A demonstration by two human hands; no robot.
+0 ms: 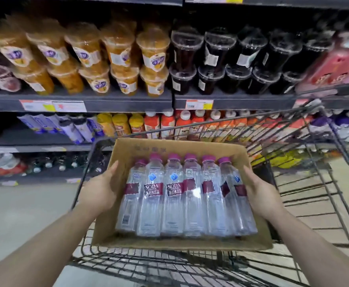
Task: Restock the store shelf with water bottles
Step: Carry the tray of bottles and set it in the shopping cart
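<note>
A shallow cardboard box (126, 150) sits in the head view inside a wire shopping cart (306, 183). Several clear water bottles (172, 195) with purple caps and dark red labels lie side by side in it, caps pointing toward the shelves. My left hand (99, 189) grips the box's left wall, fingers outside and thumb over the rim. My right hand (260, 191) grips the right wall the same way, its fingertips close to the rightmost bottle.
Store shelves (128, 102) stand just beyond the cart. Orange fruit cups (115, 54) and dark drink cups (221, 59) fill the upper shelf. Juice bottles (169, 123) and white-and-purple bottles (74, 127) line the one below. Pale floor lies to the left.
</note>
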